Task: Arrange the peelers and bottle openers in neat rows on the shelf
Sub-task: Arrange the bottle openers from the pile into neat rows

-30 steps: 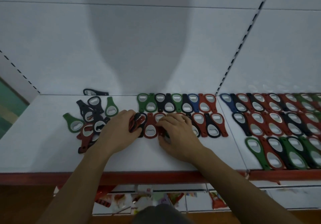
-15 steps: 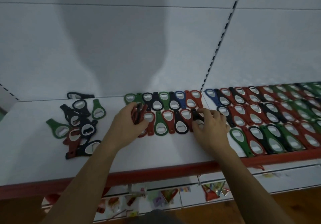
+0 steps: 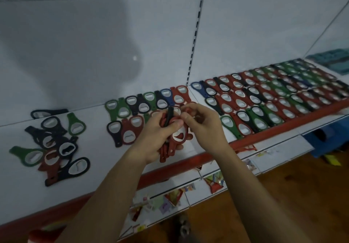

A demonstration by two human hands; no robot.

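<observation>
While your left hand (image 3: 153, 135) grips a bundle (image 3: 170, 144) of red and black flat plastic bottle openers with oval metal-lined heads, your right hand (image 3: 204, 125) meets it from the other side. Its thumb and forefinger pinch at the bundle's upper end, apparently to draw a single opener free. The two hands are close together, touching through the stack, raised just above the white shelf board (image 3: 94, 176) near its red front edge (image 3: 188, 159).

Directly beyond your knuckles lies the half-built front row (image 3: 128, 131): a black opener and a red one side by side, long axes running front to back. How far it runs rightward I cannot tell, since your hands hide it. Behind it the back row (image 3: 147, 101) of green, black, blue and red openers reaches the slotted white upright (image 3: 196, 35).

The next open slot probably lies under or just right of your hands, so the right hand is the nearer one. Turn the drawn opener so its long axis points away from you, parallel to its neighbours.

Farther left sprawls the loose heap (image 3: 54, 148) of green, black and red openers, nearer your left hand. To the right, the finished rows (image 3: 273, 95) fill the next bay.
</observation>
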